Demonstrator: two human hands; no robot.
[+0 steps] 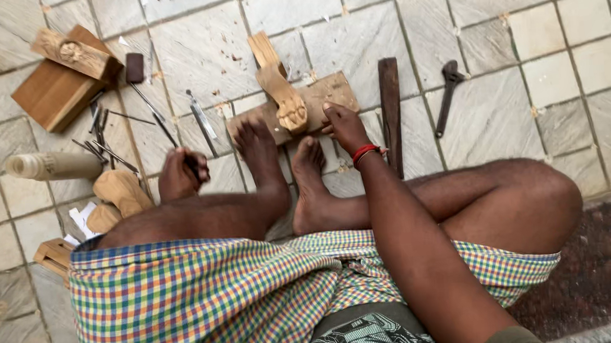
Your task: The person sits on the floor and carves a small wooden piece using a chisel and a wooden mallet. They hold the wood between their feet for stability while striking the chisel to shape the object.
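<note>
— So, starting at the left, what lies on the grey stone-tile floor [500, 110]?

— A brown wooden block with a carved pale strip on top [66, 73], a pale wooden cylinder [54, 165], and a scatter of thin metal chisels [105, 138].

— And the left hand [180, 175]?

— It is curled into a fist around the dark handle of one slim chisel [165, 130], whose long axis runs up and away to the left.

— Then the middle?

— The pale carved wooden leg with a paw-shaped end [283, 95] lies on a flat brown board [329, 92], paw toward the person, long axis pointing away. Both bare feet rest at the board's near edge.

— Which hand is nearer to it?

— The right hand [344, 125], with a red wrist thread; its fingers press down on the board just right of the paw. The carving lies up and to the right of the left hand.

— Further right?

— A dark wooden bar [390, 110] and a black adjustable spanner [448, 92].
</note>
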